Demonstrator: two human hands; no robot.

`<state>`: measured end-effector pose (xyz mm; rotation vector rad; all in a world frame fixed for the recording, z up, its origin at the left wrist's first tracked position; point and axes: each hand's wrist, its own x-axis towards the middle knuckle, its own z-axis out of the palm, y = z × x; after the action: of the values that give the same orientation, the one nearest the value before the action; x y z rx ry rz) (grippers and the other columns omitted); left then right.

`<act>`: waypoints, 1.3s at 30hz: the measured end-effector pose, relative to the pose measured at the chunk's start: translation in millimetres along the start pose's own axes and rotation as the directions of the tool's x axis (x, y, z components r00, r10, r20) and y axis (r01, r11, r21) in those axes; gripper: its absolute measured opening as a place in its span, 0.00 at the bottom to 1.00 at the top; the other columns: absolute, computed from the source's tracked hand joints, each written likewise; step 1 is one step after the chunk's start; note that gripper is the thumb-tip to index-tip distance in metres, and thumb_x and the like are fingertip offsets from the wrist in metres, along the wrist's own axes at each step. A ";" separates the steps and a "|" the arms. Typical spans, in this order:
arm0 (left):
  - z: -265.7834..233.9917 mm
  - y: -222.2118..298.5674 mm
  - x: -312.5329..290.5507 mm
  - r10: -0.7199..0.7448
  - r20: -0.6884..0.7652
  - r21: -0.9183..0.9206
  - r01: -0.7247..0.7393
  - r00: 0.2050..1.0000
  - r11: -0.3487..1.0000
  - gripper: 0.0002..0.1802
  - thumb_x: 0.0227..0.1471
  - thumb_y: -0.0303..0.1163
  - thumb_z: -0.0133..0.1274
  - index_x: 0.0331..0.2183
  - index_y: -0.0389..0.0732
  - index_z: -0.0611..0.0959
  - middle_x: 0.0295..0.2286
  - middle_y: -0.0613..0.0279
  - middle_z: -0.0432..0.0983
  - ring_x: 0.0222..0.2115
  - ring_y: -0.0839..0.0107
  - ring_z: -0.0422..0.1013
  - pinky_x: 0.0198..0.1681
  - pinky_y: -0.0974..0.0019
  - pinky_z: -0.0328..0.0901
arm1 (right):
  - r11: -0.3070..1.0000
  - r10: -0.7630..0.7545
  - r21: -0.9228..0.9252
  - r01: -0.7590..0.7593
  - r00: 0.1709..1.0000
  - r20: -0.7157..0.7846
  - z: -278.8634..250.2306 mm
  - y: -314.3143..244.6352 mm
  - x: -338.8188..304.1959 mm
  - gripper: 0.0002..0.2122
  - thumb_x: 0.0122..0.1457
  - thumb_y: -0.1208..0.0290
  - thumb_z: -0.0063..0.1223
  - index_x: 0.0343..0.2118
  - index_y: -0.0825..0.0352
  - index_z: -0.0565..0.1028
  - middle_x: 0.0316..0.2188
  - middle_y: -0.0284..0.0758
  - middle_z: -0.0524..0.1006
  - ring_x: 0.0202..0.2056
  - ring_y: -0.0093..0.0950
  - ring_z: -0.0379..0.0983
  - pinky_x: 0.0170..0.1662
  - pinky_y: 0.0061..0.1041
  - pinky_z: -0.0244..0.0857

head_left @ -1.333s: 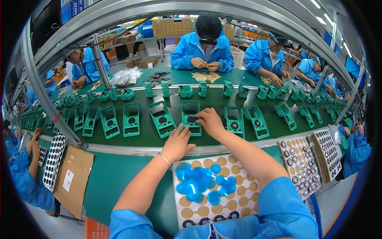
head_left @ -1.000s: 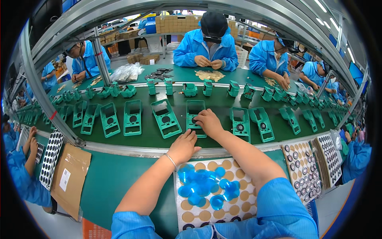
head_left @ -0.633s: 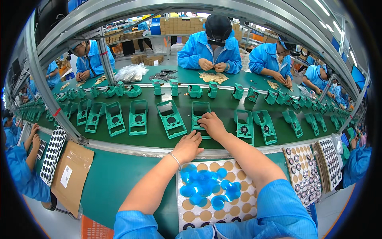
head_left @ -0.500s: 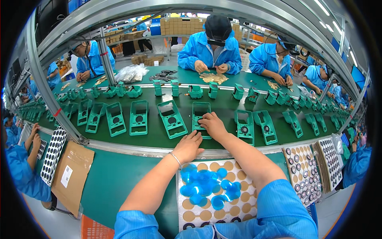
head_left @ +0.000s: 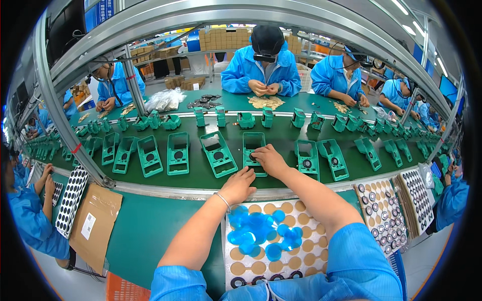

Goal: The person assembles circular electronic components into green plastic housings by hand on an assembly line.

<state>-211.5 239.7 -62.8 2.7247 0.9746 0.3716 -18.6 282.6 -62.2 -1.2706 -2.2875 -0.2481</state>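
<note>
A green plastic housing (head_left: pixel 254 138) with a rectangular opening lies on the dark green line in front of me. My right hand (head_left: pixel 269 161) reaches over its lower half, fingers bunched, tips pressed on a black round part (head_left: pixel 252 156) that they partly cover. My left hand (head_left: pixel 238 185) lies at the near edge of that housing, fingers stretched out and holding nothing. Below my forearms is a white sheet (head_left: pixel 232 273) of tan round stickers. Loose blue translucent film discs (head_left: pixel 258 226) are strewn over it, and several black rings lie along its near edge.
More green housings (head_left: pixel 218 155) line the belt (head_left: pixel 201 125) on both sides, with smaller green parts (head_left: pixel 246 120) behind. Cardboard (head_left: pixel 95 220) and a sheet of black discs (head_left: pixel 72 200) lie left; a sheet with ringed discs (head_left: pixel 381 218) lies right. A metal frame (head_left: pixel 65 110) rises left. Co-workers sit opposite.
My hands keep almost the same places on and beside the housing. The whole view has tilted slightly. The co-worker opposite has brought both hands together.
</note>
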 end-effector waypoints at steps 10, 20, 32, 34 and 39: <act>0.6 -3.3 0.7 -0.016 0.030 -0.031 0.017 0.999 0.999 0.26 0.51 0.38 0.48 0.49 0.34 0.68 0.54 0.52 0.56 0.58 0.57 0.47 0.58 0.60 0.50 | 1.000 -0.017 0.019 0.015 0.994 0.109 2.5 8.2 11.1 0.11 0.49 0.73 0.52 0.38 0.64 0.73 0.36 0.33 0.70 0.41 0.33 0.66 0.41 0.29 0.65; 1.9 -2.7 3.0 -0.014 0.046 0.010 0.014 0.999 1.000 0.28 0.49 0.37 0.50 0.50 0.34 0.68 0.55 0.54 0.56 0.58 0.57 0.47 0.58 0.60 0.49 | 0.966 0.210 0.115 -0.231 0.963 0.168 1.9 4.4 19.6 0.12 0.46 0.72 0.56 0.36 0.59 0.72 0.36 0.35 0.68 0.43 0.35 0.65 0.42 0.33 0.65; 6.6 -8.1 9.3 0.004 0.067 -0.005 -0.004 0.998 1.000 0.27 0.47 0.34 0.49 0.50 0.34 0.67 0.54 0.54 0.57 0.58 0.56 0.47 0.58 0.60 0.51 | 0.982 -0.024 -0.175 0.066 0.972 0.232 -0.5 4.7 3.2 0.14 0.48 0.71 0.49 0.40 0.63 0.71 0.38 0.36 0.70 0.42 0.36 0.66 0.40 0.35 0.65; 7.1 -5.6 7.5 -0.005 0.072 0.008 0.004 0.997 1.000 0.27 0.47 0.33 0.50 0.49 0.34 0.68 0.54 0.53 0.57 0.58 0.56 0.47 0.57 0.59 0.51 | 0.965 -0.033 -0.250 0.075 0.985 0.168 2.7 -5.8 -6.6 0.14 0.48 0.72 0.47 0.40 0.65 0.71 0.38 0.37 0.70 0.42 0.36 0.65 0.41 0.35 0.64; 6.9 -7.1 9.7 0.022 0.085 0.001 -0.022 0.996 1.000 0.28 0.47 0.33 0.50 0.50 0.33 0.67 0.54 0.50 0.56 0.58 0.54 0.46 0.59 0.60 0.48 | 0.893 0.045 -0.446 0.062 0.973 0.224 1.3 -18.2 -6.1 0.19 0.47 0.71 0.48 0.46 0.66 0.67 0.45 0.40 0.67 0.45 0.37 0.62 0.43 0.34 0.61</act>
<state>-206.3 250.4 -69.8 2.7309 0.9237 0.2564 -31.6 268.6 -64.9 -1.5851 -2.5231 -0.7053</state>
